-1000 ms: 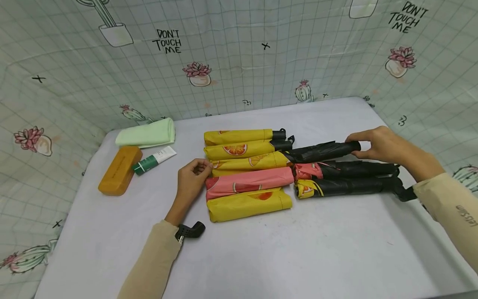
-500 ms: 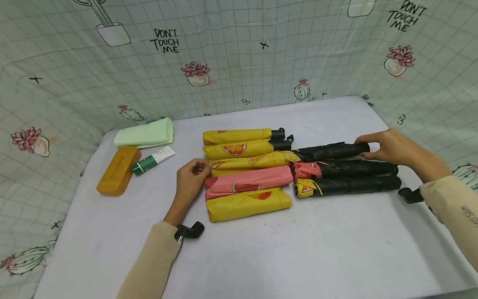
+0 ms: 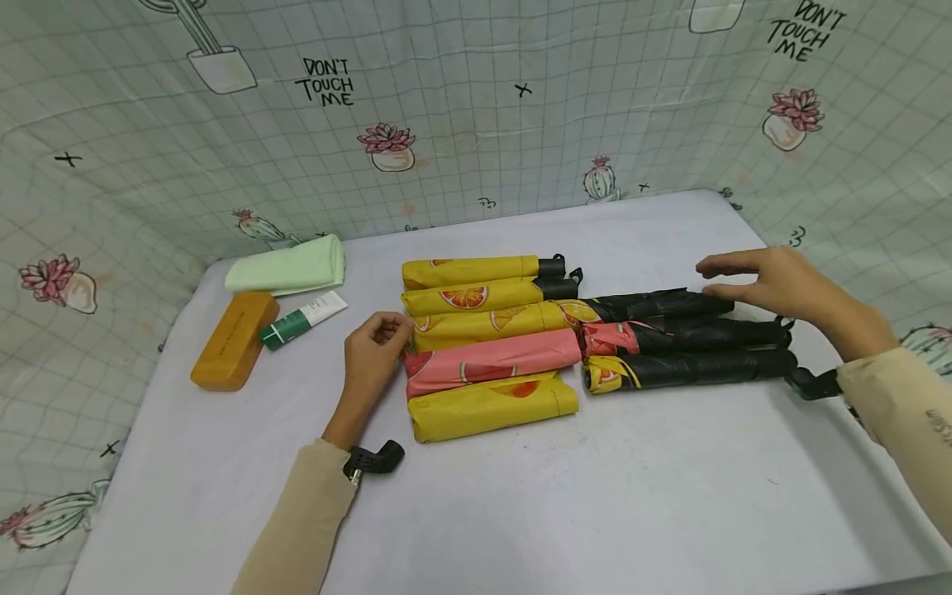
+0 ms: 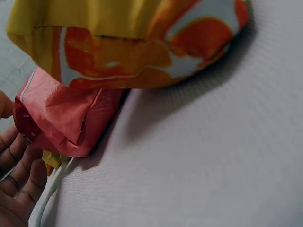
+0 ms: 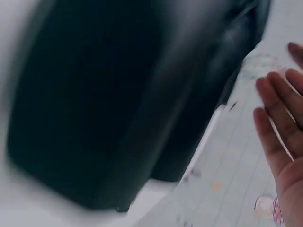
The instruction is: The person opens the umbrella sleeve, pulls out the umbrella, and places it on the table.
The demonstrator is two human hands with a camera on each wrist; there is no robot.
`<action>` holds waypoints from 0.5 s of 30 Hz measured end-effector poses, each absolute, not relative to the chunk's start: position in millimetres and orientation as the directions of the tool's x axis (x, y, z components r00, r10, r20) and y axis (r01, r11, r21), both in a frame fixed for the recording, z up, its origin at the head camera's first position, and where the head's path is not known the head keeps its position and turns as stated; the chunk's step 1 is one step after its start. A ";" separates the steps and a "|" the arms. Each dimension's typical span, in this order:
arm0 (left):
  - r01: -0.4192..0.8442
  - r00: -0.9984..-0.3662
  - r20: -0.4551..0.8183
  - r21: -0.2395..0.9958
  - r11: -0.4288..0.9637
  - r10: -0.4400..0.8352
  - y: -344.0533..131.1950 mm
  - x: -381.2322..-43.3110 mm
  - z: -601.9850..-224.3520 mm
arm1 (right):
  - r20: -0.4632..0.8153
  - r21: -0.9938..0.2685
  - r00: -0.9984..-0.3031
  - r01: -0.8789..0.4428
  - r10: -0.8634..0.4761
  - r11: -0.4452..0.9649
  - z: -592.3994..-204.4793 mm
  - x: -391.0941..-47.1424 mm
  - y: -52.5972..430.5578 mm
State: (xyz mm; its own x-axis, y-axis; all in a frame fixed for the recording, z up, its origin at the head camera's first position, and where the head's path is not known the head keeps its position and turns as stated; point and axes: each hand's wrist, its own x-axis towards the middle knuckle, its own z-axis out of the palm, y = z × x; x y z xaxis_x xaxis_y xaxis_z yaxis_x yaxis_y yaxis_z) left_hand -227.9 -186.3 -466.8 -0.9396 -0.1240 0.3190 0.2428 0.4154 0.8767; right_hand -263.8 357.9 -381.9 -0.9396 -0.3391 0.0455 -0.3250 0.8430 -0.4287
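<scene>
My left hand (image 3: 372, 351) pinches the left end of a yellow umbrella sleeve (image 3: 506, 321) with orange prints. From that sleeve's right end extends a folded black umbrella (image 3: 654, 306) with an orange-print patch. Just above the umbrella's right end hovers my right hand (image 3: 788, 285), thumb and fingers apart, holding nothing. Below lie a pink sleeve (image 3: 498, 361) and another yellow sleeve (image 3: 494, 407). To their right rest a red-and-black umbrella (image 3: 706, 334) and a yellow-and-black umbrella (image 3: 706, 370). In the right wrist view, the spread right fingers (image 5: 279, 113) are beside blurred dark umbrellas.
Two sleeved yellow umbrellas (image 3: 468, 271) with black handles lie behind. At the left are a pale green cloth (image 3: 286, 264), an orange-brown case (image 3: 234, 340) and a green-and-white tube (image 3: 303, 320). A printed curtain (image 3: 476, 124) surrounds the white table (image 3: 632, 496).
My right hand drew the black umbrella's end rightward, then let it go and lifted slightly. My left hand has shifted a little left along with the sleeve's end.
</scene>
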 end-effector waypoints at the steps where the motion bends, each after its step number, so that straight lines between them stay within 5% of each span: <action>1: 0.238 -0.940 0.315 0.881 0.409 -0.132 -187.6 -228.9 -465.7 | 0.031 -0.513 -0.950 -0.283 -0.312 0.811 -379.0 -265.0 352.9; 6: 0.197 -0.942 0.286 0.893 0.405 -0.173 -192.7 -237.7 -459.7 | -0.019 -0.832 -0.955 -0.150 -0.298 0.535 -371.4 -277.2 325.2; 15: 0.100 -0.963 0.194 0.903 0.418 -0.189 -189.5 -256.9 -459.4 | -0.086 -0.769 -0.926 -0.172 -0.367 0.615 -381.6 -304.3 266.8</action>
